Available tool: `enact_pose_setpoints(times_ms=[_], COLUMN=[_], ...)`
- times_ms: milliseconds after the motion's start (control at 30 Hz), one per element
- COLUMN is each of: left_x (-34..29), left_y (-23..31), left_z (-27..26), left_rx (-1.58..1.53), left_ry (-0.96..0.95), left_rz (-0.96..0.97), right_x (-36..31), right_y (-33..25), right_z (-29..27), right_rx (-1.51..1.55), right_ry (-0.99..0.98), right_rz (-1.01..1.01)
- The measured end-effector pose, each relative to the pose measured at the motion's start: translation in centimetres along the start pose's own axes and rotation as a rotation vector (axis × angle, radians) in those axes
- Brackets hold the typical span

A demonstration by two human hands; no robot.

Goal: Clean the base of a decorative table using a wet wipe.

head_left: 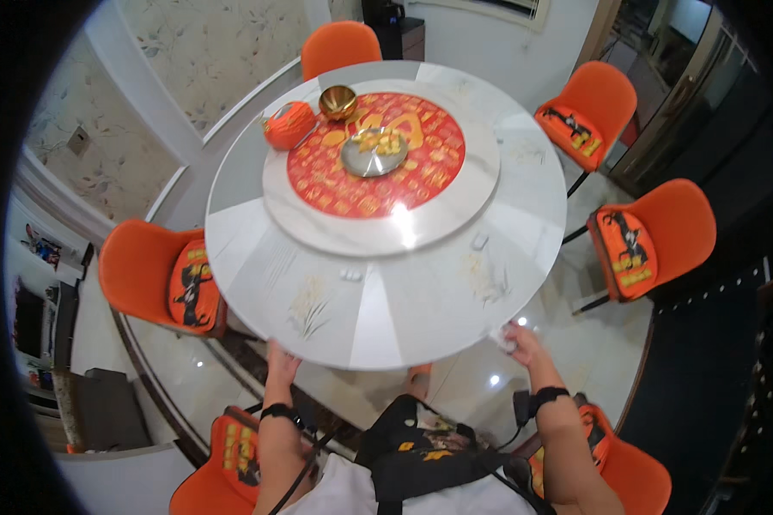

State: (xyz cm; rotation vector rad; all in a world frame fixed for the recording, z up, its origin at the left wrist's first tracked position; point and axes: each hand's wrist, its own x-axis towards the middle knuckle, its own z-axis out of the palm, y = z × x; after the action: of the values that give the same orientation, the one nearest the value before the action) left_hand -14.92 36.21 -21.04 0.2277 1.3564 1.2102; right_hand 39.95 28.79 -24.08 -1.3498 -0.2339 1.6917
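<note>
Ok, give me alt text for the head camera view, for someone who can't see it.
A person's left hand and right hand rest at the near edge of a round white table. Its red centre mat holds a silver plate and gold bowl; orange chairs surround it.

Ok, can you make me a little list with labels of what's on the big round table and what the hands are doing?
table: round white marble table with a raised turntable
centre: red round mat under a silver metal plate
far side: gold metal bowl, orange pouch
left hand: at the near rim
right hand: at the rim, on something small and white
seats: orange chairs
</note>
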Motion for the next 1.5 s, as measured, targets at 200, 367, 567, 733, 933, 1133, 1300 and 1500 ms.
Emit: enact_pose_setpoints(times_ms=[200, 367, 567, 733, 933, 1133, 1300, 1500], left_x=[6.0, 7.4, 8.4, 8.1, 4.5, 0.3, -3.3, -9.0], left_y=[-1.9, -1.9, -1.3, -4.3, -7.1, -10.8, -15.2, -17.2], left_z=[-2.5, -6.2, -11.0, -5.9, -0.2, 6.5, 11.5, 27.8], left_rx=[-0.203, -0.156, -0.085, -0.092, -0.138, -0.296, -0.356, -0.363], left_ry=[0.303, 0.234, 0.234, 0.301, 0.44, 0.047, 0.073, 0.121], left_rz=[-0.041, -0.137, -0.184, -0.284, -0.263, -0.235, -0.288, -0.307], right_x=[2.7, 2.8, 4.4, 4.0, 6.3, 8.4, 13.8, 22.7], right_y=[-0.7, -0.9, -0.1, -2.6, -6.0, -15.5, -23.2, -35.8], right_z=[-1.5, 0.9, 0.2, -0.9, -5.6, -8.2, -12.2, -16.1], right_rx=[-0.112, -0.071, -0.05, -0.093, -0.119, -0.161, -0.292, -0.468], right_ry=[0.016, 0.013, -0.099, -0.002, -0.05, -0.1, -0.09, -0.066], right_rz=[0.128, 0.164, 0.174, 0.205, 0.158, 0.201, 0.149, 0.09])
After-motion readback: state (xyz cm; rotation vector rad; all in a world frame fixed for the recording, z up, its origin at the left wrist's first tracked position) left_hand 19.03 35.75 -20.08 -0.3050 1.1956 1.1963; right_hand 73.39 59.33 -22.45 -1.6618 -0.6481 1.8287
